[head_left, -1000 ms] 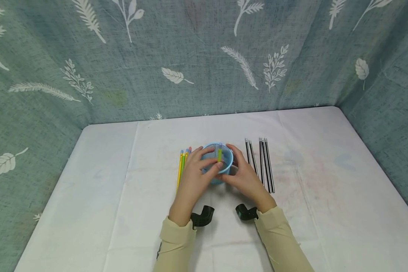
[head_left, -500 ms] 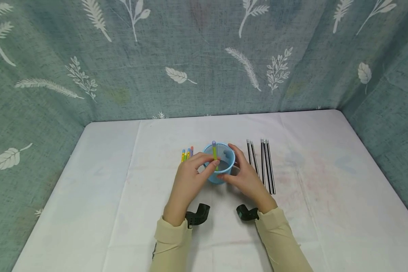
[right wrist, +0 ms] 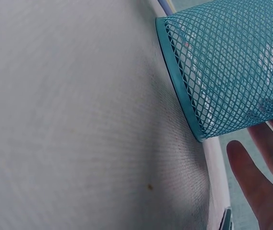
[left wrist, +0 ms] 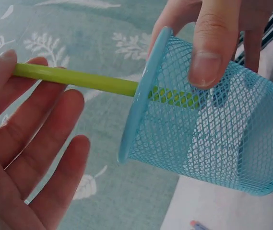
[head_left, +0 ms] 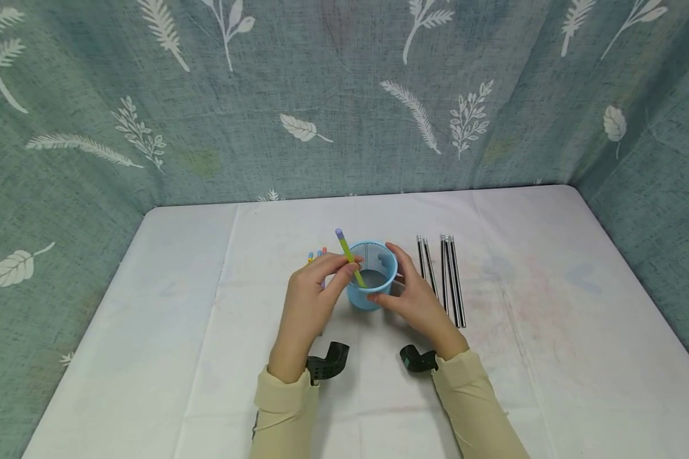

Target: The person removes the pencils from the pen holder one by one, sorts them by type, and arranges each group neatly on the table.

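Note:
Between thumb and fingers, my left hand (head_left: 310,296) pinches a lime-green pencil (head_left: 344,245) with a purple upper end. The pencil leans to the left, and its lower part is inside the mouth of a light-blue mesh pencil cup (head_left: 365,302). My right hand (head_left: 416,299) grips the cup from the right side, thumb at the front and fingers around the back. In the left wrist view, the pencil's inner stretch shows through the mesh cup (left wrist: 213,143), below its rim. The right wrist view shows the cup's base (right wrist: 179,81) just off or at the white cloth; I cannot tell which.
Several black-and-silver pencils (head_left: 452,280) lie side by side to the right of the cup. Several coloured pencils (head_left: 311,257) lie on the left, mostly hidden by my left hand. A patterned green curtain (head_left: 344,146) encloses the white table (head_left: 178,306).
My left hand has drawn left and tilted the pencil from nearly upright to leaning left, with more of it showing above the fingers. The right hand keeps its hold on the cup.

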Tool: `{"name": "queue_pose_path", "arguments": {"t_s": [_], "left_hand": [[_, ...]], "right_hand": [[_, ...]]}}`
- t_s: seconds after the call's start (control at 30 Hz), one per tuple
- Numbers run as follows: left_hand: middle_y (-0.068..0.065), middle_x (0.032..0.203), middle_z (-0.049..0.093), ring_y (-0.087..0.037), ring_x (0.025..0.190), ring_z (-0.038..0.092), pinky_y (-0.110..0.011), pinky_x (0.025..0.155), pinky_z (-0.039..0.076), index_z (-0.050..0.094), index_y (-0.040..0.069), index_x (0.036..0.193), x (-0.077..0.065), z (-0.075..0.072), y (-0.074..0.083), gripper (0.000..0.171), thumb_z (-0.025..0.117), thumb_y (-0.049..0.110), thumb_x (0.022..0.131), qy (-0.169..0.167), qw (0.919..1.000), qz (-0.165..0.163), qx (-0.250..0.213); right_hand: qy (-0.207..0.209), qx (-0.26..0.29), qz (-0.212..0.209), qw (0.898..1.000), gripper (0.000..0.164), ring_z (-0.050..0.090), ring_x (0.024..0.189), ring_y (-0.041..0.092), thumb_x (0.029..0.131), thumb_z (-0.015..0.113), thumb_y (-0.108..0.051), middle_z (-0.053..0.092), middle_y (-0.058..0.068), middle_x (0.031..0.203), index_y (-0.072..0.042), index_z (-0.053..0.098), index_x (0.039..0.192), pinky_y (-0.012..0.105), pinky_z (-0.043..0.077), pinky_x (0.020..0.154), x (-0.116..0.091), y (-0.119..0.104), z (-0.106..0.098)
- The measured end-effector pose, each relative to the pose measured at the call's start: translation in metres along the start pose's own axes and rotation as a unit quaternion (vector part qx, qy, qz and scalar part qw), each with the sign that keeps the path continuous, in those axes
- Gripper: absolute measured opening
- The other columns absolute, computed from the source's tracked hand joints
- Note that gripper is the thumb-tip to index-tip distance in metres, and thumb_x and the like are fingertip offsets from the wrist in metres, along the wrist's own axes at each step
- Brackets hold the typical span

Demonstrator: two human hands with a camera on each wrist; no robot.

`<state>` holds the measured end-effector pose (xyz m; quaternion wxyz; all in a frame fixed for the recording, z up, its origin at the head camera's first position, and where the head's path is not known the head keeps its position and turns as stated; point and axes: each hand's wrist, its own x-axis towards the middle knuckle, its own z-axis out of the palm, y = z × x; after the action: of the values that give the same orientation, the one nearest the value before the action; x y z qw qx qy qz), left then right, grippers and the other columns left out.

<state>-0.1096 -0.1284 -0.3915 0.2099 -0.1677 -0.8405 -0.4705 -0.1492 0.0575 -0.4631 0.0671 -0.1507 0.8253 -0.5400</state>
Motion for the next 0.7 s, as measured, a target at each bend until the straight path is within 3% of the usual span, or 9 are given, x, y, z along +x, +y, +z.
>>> {"name": "queue_pose_path", "arguments": {"t_s": [0.07,0.23,0.3,0.37,0.57,0.7], "left_hand": [[0.011,0.096,0.064,-0.006,0.094,0.057,-0.030,0.100,0.030,0.068,0.016,0.100,0.000,-0.001,0.002,0.023,0.054,0.030,0.089,0.009,1.0000,0.003,-0.002],[0.009,0.096,0.063,-0.006,0.086,0.058,-0.028,0.082,0.045,0.067,0.015,0.100,0.002,-0.008,0.008,0.021,0.052,0.026,0.091,0.028,0.9996,-0.004,-0.008],[0.007,0.095,0.064,-0.007,0.084,0.058,-0.028,0.073,0.047,0.066,0.015,0.101,0.002,-0.012,0.011,0.020,0.051,0.024,0.092,0.036,0.9992,-0.015,-0.007],[0.004,0.093,0.065,-0.010,0.082,0.059,-0.029,0.073,0.046,0.065,0.013,0.101,0.003,-0.018,0.018,0.019,0.049,0.020,0.093,0.041,0.9987,-0.029,-0.006],[-0.007,0.089,0.065,-0.018,0.082,0.059,-0.032,0.074,0.045,0.062,0.002,0.100,0.006,-0.031,0.048,0.019,0.047,0.010,0.093,0.044,0.9969,-0.063,-0.014],[-0.006,0.086,0.065,-0.016,0.080,0.059,-0.031,0.074,0.046,0.063,0.002,0.097,0.006,-0.031,0.053,0.017,0.049,0.009,0.092,0.047,0.9969,-0.060,-0.019]], "right_hand": [[0.001,-0.002,0.006,1.000,0.092,0.043,0.116,0.027,0.067,0.075,-0.042,0.037,-0.001,0.136,-0.043,0.015,0.137,0.048,0.036,0.092,0.000,-0.001,0.000],[0.003,0.006,0.001,1.000,0.092,0.041,0.118,0.030,0.070,0.077,-0.025,0.037,0.007,0.136,-0.028,0.018,0.141,0.049,0.034,0.093,-0.004,-0.018,-0.002],[0.005,0.010,-0.002,1.000,0.091,0.041,0.118,0.031,0.071,0.076,-0.019,0.037,0.009,0.136,-0.022,0.019,0.142,0.049,0.034,0.094,-0.007,-0.028,-0.004],[0.007,0.012,-0.003,1.000,0.090,0.040,0.118,0.033,0.071,0.076,-0.016,0.038,0.011,0.135,-0.018,0.020,0.142,0.050,0.033,0.093,-0.009,-0.037,-0.005],[0.005,0.015,0.006,1.000,0.089,0.041,0.117,0.034,0.071,0.075,-0.017,0.038,0.011,0.135,-0.020,0.021,0.141,0.051,0.033,0.093,-0.011,-0.042,-0.006],[0.003,0.016,0.008,1.000,0.089,0.041,0.117,0.033,0.072,0.075,-0.018,0.038,0.011,0.135,-0.021,0.021,0.141,0.050,0.033,0.093,-0.011,-0.042,-0.006]]}}
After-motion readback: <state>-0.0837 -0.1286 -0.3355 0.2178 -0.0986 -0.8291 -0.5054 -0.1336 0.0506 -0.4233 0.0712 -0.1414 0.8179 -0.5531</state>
